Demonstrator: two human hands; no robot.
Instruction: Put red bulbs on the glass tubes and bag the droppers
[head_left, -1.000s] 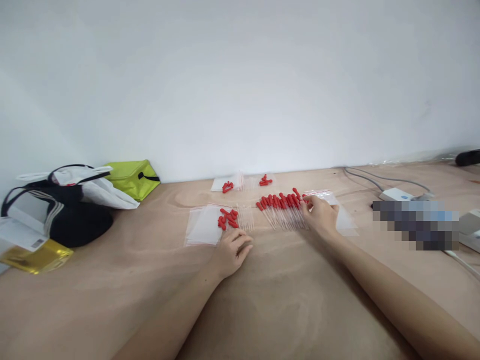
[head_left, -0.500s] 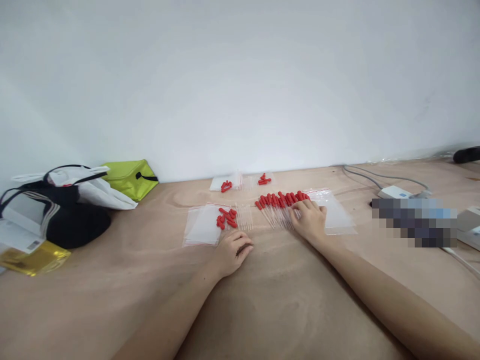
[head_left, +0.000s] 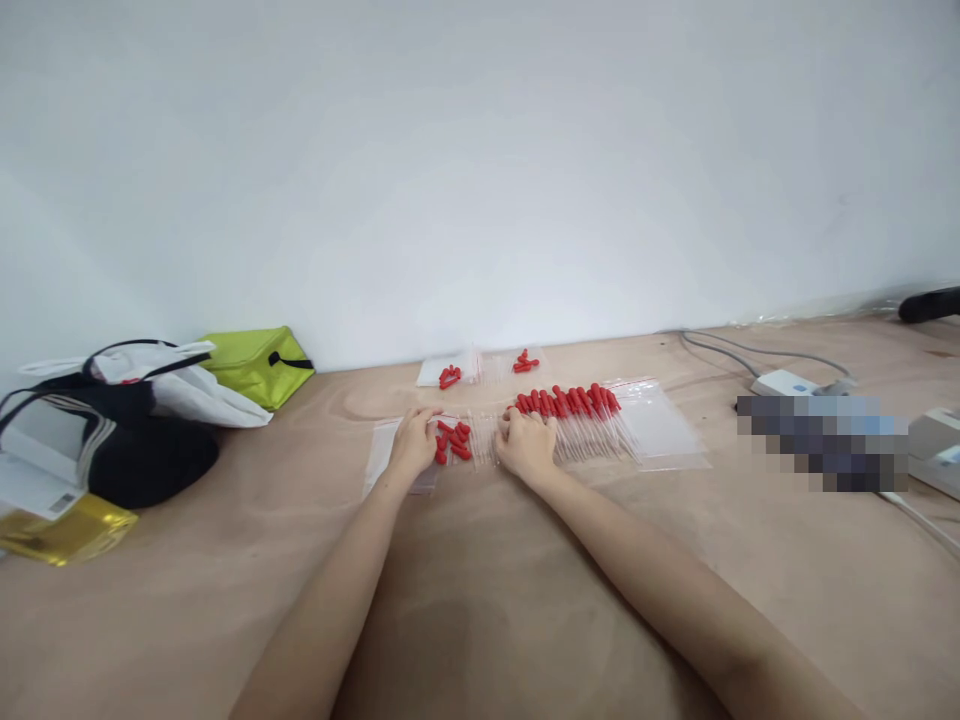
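My left hand (head_left: 415,443) lies over a clear plastic zip bag (head_left: 381,455), fingers curled in at the left edge of a small pile of loose red rubber bulbs (head_left: 454,440). What its fingertips hold, if anything, is hidden. Thin clear tubes (head_left: 482,440) lie side by side just right of that pile. Between these tubes and a row of droppers (head_left: 592,430), thin tubes topped with red bulbs, my right hand (head_left: 526,442) rests with its fingers closed. It covers the row's left end, and its grip is too small to make out.
Behind are another bag (head_left: 431,372) and two small groups of red bulbs (head_left: 450,376). More clear bags (head_left: 671,430) lie under the row's right end. A black bag (head_left: 154,460) and a green pouch (head_left: 259,365) stand left; a white power strip (head_left: 787,383) with cables lies right.
My right hand has moved left from the droppers' right part to their left end, uncovering the right part. My left hand has moved forward and left onto the bag beside the loose bulbs.
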